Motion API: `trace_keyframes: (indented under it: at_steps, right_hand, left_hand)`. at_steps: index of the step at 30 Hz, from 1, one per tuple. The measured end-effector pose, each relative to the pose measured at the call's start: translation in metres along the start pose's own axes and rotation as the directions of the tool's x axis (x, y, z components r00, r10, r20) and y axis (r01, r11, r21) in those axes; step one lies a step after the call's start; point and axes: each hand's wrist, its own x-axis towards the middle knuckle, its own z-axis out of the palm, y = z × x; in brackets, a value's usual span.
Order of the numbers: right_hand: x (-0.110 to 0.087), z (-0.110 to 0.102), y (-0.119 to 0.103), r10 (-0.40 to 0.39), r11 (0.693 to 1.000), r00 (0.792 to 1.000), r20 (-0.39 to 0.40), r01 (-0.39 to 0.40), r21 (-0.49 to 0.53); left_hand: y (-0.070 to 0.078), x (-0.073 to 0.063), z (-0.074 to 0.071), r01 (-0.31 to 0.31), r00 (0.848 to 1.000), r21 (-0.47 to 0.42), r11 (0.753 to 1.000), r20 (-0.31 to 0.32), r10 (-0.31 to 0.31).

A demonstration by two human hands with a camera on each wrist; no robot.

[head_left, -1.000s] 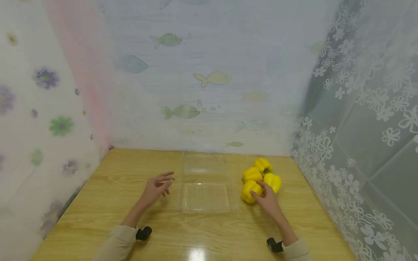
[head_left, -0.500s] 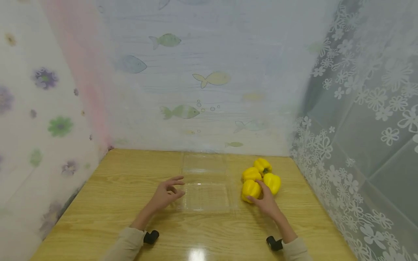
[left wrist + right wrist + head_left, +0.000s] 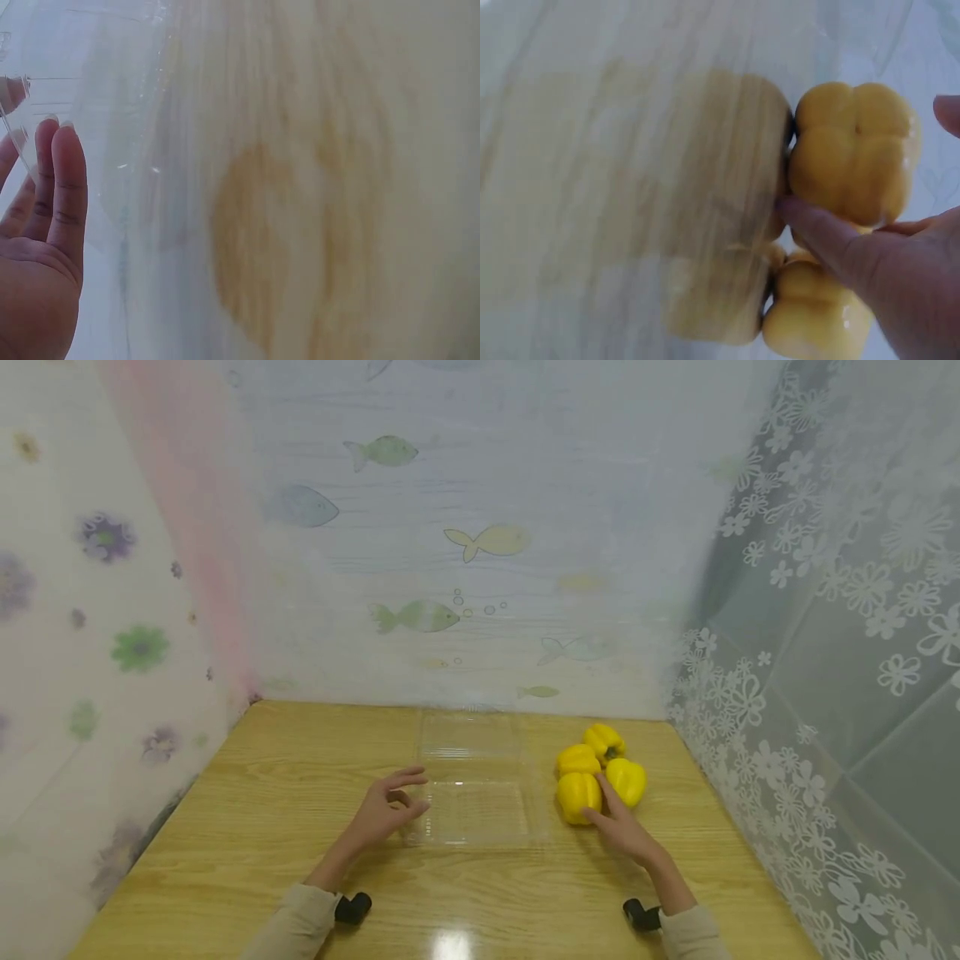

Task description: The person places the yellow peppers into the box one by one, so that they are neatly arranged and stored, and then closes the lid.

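Several yellow bell peppers stand grouped on the right of the table. My right hand (image 3: 626, 835) is at the right side of the nearest pepper (image 3: 578, 797). One finger (image 3: 817, 229) reaches between it and its neighbours in the right wrist view, and the thumb stands apart from it. Behind are a left pepper (image 3: 577, 761), a far pepper (image 3: 602, 741) and a right pepper (image 3: 627, 782). My left hand (image 3: 382, 814) is at the left edge of a clear plastic clamshell box (image 3: 480, 842), fingers loosely extended. Whether it touches the edge, I cannot tell.
The box's lid (image 3: 472, 731) lies folded back toward the rear wall. The wooden table (image 3: 285, 760) is bounded by a fish-print back curtain (image 3: 480, 635) and patterned side curtains. A black wrist camera (image 3: 352, 908) sits at each sleeve.
My left hand has moved right, up to the box's edge. The nearest pepper has turned and shifted slightly, and my right hand's wrist has swung a little to the right.
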Motion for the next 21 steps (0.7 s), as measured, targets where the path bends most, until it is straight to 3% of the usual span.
trace_keyframes:
  at_steps: [10, 21]
  right_hand:
    - [0.007, 0.013, -0.013, 0.050, 0.994, 0.994, -0.102, -0.060, -0.093]
    - [0.010, 0.017, -0.019, 0.048, 0.989, 0.993, -0.110, -0.063, -0.134]
  left_hand:
    - [-0.002, -0.001, 0.002, -0.035, 0.999, -0.115, 0.993, -0.015, 0.034]
    - [-0.005, -0.001, 0.005, -0.027, 0.999, -0.172, 0.985, -0.042, 0.020]
